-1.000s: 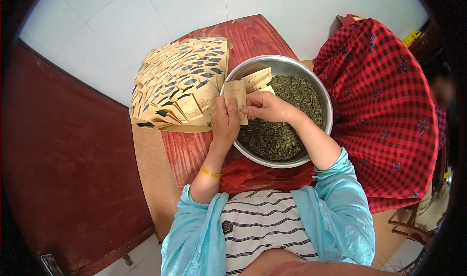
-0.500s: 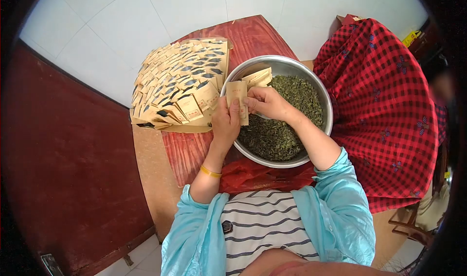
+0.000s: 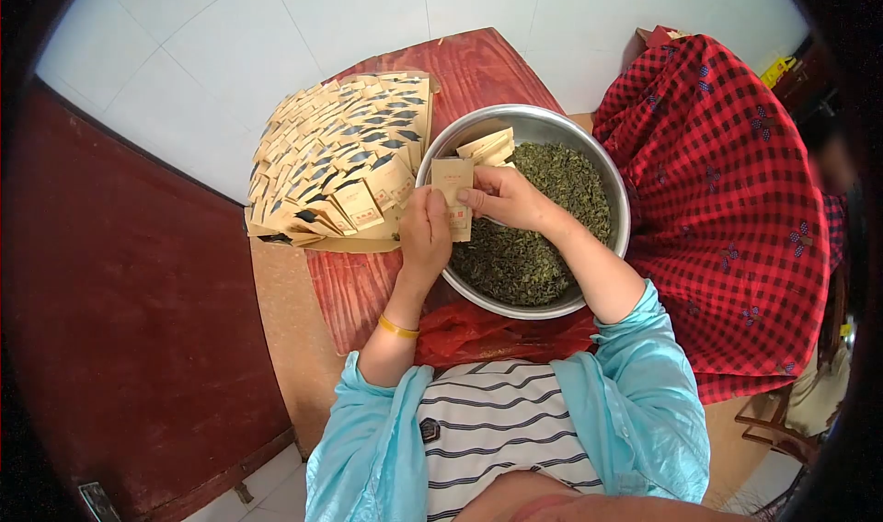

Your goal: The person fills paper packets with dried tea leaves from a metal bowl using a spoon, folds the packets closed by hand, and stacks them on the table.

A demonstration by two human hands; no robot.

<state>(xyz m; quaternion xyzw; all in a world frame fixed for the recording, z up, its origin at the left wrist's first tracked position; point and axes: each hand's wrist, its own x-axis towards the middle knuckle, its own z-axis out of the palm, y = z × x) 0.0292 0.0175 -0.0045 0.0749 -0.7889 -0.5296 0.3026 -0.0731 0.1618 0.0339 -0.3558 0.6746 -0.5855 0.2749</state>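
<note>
A small brown paper packet (image 3: 452,177) with red print is held upright over the left side of a metal basin (image 3: 618,237). My left hand (image 3: 426,232) is closed on the packet's left edge, and my right hand (image 3: 506,198) pinches its right edge with the thumb in front. Dried tea leaves (image 3: 543,255) fill much of the basin below. Further brown packets (image 3: 487,143) lean inside the basin's far left side, behind the held one. Whether the held packet contains anything cannot be seen.
To the left, a cardboard tray (image 3: 368,243) holds many upright packets (image 3: 340,145), some with dark openings. Basin and tray rest on a reddish wooden table (image 3: 478,62). Red plastic (image 3: 497,333) lies at its near edge. A red-black checked cloth (image 3: 727,218) drapes something at right.
The packet has turned slightly to face the camera more, showing more of its red print. My left thumb has shifted off its front, and my right thumb lies on its right side.
</note>
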